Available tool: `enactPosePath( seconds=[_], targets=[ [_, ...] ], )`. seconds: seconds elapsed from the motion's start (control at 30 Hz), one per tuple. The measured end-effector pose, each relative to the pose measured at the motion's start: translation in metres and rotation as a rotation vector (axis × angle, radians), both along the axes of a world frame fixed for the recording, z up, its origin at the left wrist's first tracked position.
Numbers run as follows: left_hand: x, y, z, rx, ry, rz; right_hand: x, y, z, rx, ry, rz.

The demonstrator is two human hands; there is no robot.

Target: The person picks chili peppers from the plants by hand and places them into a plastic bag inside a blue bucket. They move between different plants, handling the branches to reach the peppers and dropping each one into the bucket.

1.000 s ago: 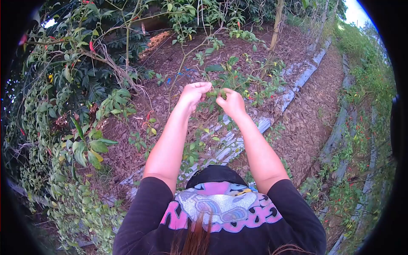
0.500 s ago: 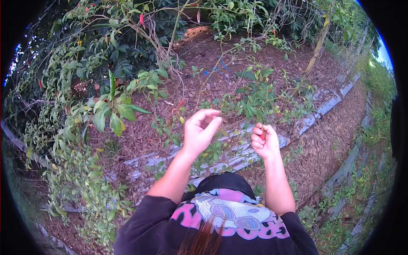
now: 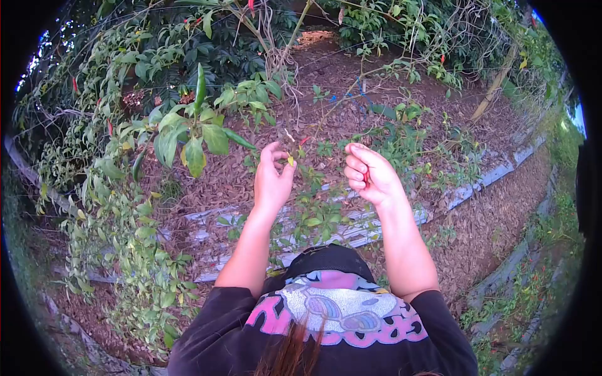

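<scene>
My left hand (image 3: 274,178) is raised at the centre, its fingers curled near a small yellow leaf (image 3: 290,160) at the fingertips; whether it grips anything is unclear. A red chili (image 3: 305,140) hangs just beyond those fingertips. To the right, my right hand (image 3: 370,173) is closed, with a bit of a red chili (image 3: 366,178) showing between fingers and palm. Left of my left hand, a plant bears an upright green chili (image 3: 200,89) and a slanting green chili (image 3: 239,139) among broad leaves.
Leafy chili plants (image 3: 113,232) fill the left side. Leaf litter (image 3: 326,81) covers the ground beyond my hands. Grey plastic sheeting (image 3: 480,185) edges the bed on the right. A wooden stake (image 3: 495,91) leans at the upper right, and blue string (image 3: 351,91) crosses the branches.
My left hand has moved slightly left, up to the yellow leaf. My right hand has moved left and up, still closed on the red chili. The view has shifted, so the plants appear further right.
</scene>
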State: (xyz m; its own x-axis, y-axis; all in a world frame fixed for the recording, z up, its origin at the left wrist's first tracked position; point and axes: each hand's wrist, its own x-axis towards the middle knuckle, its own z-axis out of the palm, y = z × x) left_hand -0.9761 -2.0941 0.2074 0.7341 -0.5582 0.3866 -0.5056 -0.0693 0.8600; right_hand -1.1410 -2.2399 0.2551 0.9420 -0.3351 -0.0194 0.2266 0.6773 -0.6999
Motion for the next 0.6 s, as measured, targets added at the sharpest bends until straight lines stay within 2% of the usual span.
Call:
enactPosePath(
  seconds=[0.03, 0.13, 0.23, 0.27, 0.37, 0.5, 0.6],
  targets=[
    [-0.001, 0.0, 0.0, -0.019, 0.042, -0.015, 0.008, 0.003, 0.002, -0.119, 0.074, -0.107],
    [-0.005, 0.002, -0.001, 0.073, -0.11, -0.007, 0.026, 0.009, 0.005, -0.466, 0.235, -0.361],
    [-0.012, 0.005, 0.004, 0.088, -0.17, 0.005, 0.044, 0.008, 0.006, -1.128, 0.099, -0.551],
    [-0.013, 0.005, 0.004, 0.097, -0.191, 0.003, 0.043, 0.009, 0.01, -1.29, 0.288, -0.511],
    [-0.015, 0.007, 0.005, 0.114, -0.242, 0.006, 0.044, 0.014, 0.014, -1.938, 0.247, -0.488],
    [-0.015, 0.009, 0.003, 0.105, -0.265, 0.033, 0.042, 0.02, 0.006, -2.196, 0.269, -0.436],
    [-0.015, 0.011, 0.001, 0.09, -0.272, 0.037, 0.043, 0.023, -0.005, -2.212, 0.177, -0.507]
  ],
)
